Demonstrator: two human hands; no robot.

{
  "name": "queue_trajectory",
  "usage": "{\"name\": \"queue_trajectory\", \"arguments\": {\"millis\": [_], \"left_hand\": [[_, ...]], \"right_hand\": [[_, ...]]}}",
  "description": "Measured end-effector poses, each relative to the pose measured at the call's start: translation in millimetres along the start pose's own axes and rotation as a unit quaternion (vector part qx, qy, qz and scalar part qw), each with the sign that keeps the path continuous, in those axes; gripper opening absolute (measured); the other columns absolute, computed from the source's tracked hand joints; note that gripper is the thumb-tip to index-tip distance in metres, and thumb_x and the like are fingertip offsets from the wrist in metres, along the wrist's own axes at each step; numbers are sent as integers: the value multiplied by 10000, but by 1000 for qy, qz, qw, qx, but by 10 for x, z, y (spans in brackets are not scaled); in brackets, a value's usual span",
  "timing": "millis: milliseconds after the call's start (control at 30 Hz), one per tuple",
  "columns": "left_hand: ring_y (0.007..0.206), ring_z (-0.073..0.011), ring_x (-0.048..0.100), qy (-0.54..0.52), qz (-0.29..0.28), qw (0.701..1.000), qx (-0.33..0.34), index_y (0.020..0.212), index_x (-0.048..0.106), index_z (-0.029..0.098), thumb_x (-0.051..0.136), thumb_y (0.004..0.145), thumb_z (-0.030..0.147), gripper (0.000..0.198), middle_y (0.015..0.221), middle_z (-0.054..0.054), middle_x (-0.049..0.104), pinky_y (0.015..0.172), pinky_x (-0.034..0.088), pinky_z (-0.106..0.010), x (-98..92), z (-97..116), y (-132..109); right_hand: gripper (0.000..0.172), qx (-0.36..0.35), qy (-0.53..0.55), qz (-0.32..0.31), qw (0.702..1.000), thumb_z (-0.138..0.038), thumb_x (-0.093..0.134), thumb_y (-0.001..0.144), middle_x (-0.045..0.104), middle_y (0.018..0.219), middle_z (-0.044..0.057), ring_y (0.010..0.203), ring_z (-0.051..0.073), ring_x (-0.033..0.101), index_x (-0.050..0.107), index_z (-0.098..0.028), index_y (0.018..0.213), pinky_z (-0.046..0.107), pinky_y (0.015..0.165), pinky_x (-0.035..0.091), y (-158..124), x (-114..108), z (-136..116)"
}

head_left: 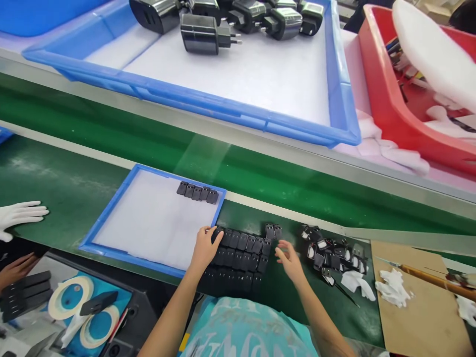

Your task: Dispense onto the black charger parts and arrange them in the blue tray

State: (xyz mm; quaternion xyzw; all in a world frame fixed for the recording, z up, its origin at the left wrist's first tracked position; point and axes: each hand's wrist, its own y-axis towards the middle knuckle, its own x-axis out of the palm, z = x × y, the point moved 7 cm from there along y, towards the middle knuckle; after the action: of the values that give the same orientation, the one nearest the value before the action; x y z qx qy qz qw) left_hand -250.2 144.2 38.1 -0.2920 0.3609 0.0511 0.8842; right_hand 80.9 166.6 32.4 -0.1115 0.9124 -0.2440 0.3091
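Note:
Rows of black plug chargers [238, 260] stand packed together on the green bench in front of me. My left hand [206, 248] is at the left end of the top row, its fingers and thumb closed about a black charger [218, 232] there. My right hand [290, 260] is just right of the rows, fingers apart and slightly bent, with nothing seen in it. Two more chargers [273, 231] stand side by side above its fingertips. A short row of similar chargers [197, 192] lies in the top right corner of a white-lined blue tray [128, 252].
On the right lie a heap of black and white parts [330, 255], crumpled white cloth [359, 285] and brown board [416, 322]. A shelf above holds a blue tray [238, 116] of large chargers and a red bin [379, 74]. At left, another person's gloved hand [22, 216] and tape rolls [70, 300].

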Motion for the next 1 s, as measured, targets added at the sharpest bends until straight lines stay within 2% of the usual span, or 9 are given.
{"name": "queue_trajectory", "arguments": {"millis": [67,167,300,433,567,700,833,1000], "left_hand": [[1289,-308,435,13,-20,1000,-7,1300,522,87,363,891,542,632,1323,-174,517,1095,322,-413,43,41,-9],[1278,-329,458,29,-53,998,-29,1316,495,69,374,873,594,698,1347,-191,521,1065,347,-415,88,89,26],[1178,-326,558,34,-112,992,-52,1232,577,102,330,861,660,714,1268,-168,604,970,423,-383,167,139,124],[1209,-367,530,46,-149,986,-67,1264,559,62,332,810,738,845,1312,-207,563,962,416,-399,278,182,182],[1234,-373,508,55,-150,984,-74,1266,556,45,284,798,768,903,1274,-228,585,964,402,-394,345,210,186],[1236,-369,506,55,-135,987,-75,1281,539,37,266,792,780,931,1290,-236,570,965,393,-391,313,234,175],[1252,-359,495,47,-122,989,-71,1251,568,60,304,775,781,903,1319,-215,554,937,410,-359,225,271,146],[1183,-340,557,32,-105,992,-62,1160,626,98,323,789,745,805,1221,-174,637,873,442,-337,23,293,109]], "right_hand": [[599,28,41,-40,998,-602,403,873,624,1090,137,806,192,659,497,-132,1232,339,672,550,9,209,106],[549,52,74,-63,994,-547,444,899,599,1185,126,900,186,645,480,-165,1292,334,727,545,64,410,153],[528,74,65,-49,994,-528,451,914,543,1248,131,1003,206,599,468,-178,1310,385,831,515,93,437,195],[524,74,36,-31,996,-518,454,917,534,1233,126,1087,231,551,461,-173,1311,442,937,449,65,412,193],[550,74,17,-18,997,-542,410,919,521,1235,140,1096,247,548,438,-170,1324,440,943,434,25,442,133],[535,70,12,-18,997,-531,398,922,522,1195,129,1090,238,545,447,-161,1306,428,945,426,-9,446,51],[557,70,7,-19,997,-547,385,906,517,1125,120,1073,240,555,463,-169,1308,393,935,433,-64,390,-60],[612,65,-2,-27,998,-573,395,873,504,1130,107,1026,246,587,439,-201,1357,339,889,458,-135,336,-315]]}}
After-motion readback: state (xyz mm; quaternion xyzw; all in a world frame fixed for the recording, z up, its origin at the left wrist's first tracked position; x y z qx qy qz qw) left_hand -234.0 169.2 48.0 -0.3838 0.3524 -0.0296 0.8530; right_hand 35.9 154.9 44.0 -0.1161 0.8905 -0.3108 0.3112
